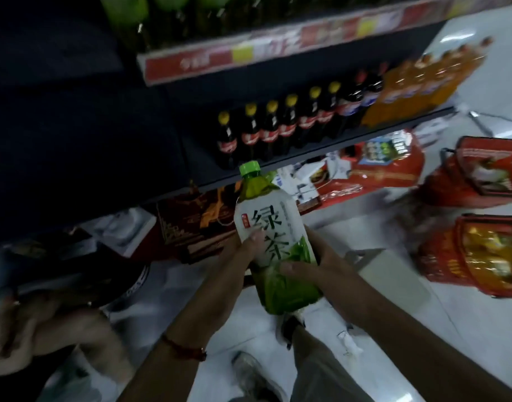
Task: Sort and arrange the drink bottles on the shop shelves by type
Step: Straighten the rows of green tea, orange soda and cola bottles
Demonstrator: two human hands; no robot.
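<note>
You have both hands on one large green tea bottle [273,242], held upright in the air in front of the shelves: your left hand [249,245] grips its label from the left, your right hand [309,268] wraps its lower body from the right. It is not yet placed. On the middle shelf [321,146] the sorting looks well advanced: dark cola bottles [280,126] with yellow caps stand in a row, then a few dark bottles with red caps [362,91], then orange drink bottles [422,79], each type together. The upper shelf [249,58] holds green-topped bottles, probably the same tea, though blur hides the labels. That seems the likely home for yours. On the floor to the right, two red baskets [480,250] hold packaged goods, not bottles as far as you can tell.
</note>
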